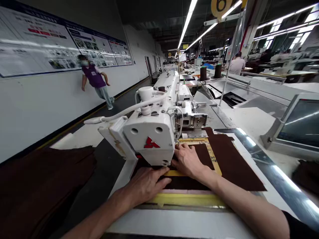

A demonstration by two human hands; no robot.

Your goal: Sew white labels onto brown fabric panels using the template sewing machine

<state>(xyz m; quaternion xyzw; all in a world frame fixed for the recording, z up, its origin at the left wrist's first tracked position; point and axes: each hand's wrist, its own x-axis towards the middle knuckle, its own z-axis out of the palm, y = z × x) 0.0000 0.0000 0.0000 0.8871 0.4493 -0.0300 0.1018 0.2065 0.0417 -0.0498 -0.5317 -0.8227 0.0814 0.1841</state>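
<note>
A white sewing machine head (149, 132) with a red emblem stands in the middle. Under and right of it, dark brown fabric (231, 162) lies on the work surface, with a yellow frame (213, 157) on top. My left hand (147, 182) rests on the fabric in front of the machine head, fingers apart, its fingertips near the frame's front left. My right hand (186, 159) lies over the frame's left part beside the head, its fingers spread. Some left fingertips are partly hidden. A yellow strip (186, 199) runs along the near edge.
Brown fabric (45, 176) is heaped at the left. A tilted screen (299, 119) stands at the right. Thread cones (203, 73) and more machines extend behind. A person in a purple vest (94, 77) is by the left wall; another person (237, 63) sits farther back.
</note>
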